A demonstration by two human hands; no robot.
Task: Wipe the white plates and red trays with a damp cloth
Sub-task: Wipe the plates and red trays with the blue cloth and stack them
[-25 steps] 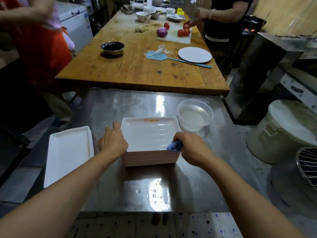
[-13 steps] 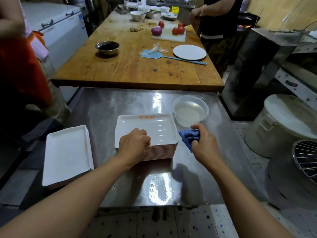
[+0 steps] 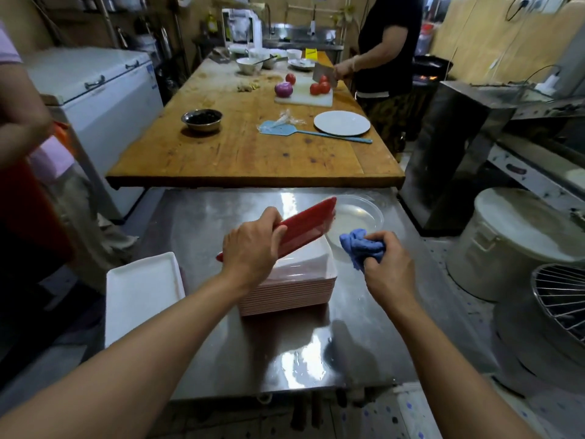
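- The steel table (image 3: 364,327) carries the work: a stack (image 3: 294,286) of trays sits in the middle of it, and a second, white-faced pile (image 3: 142,293) lies apart at its left edge.
- The left hand (image 3: 251,248) grips one tray (image 3: 304,228) by its near edge, fingers curled round the rim, and holds it tilted above the stack with its red underside turned to the camera.
- The right hand (image 3: 389,267) is clenched round a bunched blue cloth (image 3: 359,245), which hangs just beside the tray's right end without touching it.
- To do this step well, I would keep the tray steady and angled toward the cloth hand, spread the cloth flatter so more of it meets the surface, and sweep end to end across the red back, then turn it for the white face.
- A clear bowl (image 3: 370,217) of water stands just behind the cloth and partly behind the lifted tray; a wide swing of the tray's far end could knock it.
- The wet patch on the table near the front edge may let the stack slide if pushed.
- Beyond lies a wooden table (image 3: 247,153) with a round plate (image 3: 342,122), a blue spatula (image 3: 285,128) and a dark bowl (image 3: 201,119); none of these are within reach.
- A person (image 3: 383,42) chops at its far right and another stands at the left; both are well apart from the hands.
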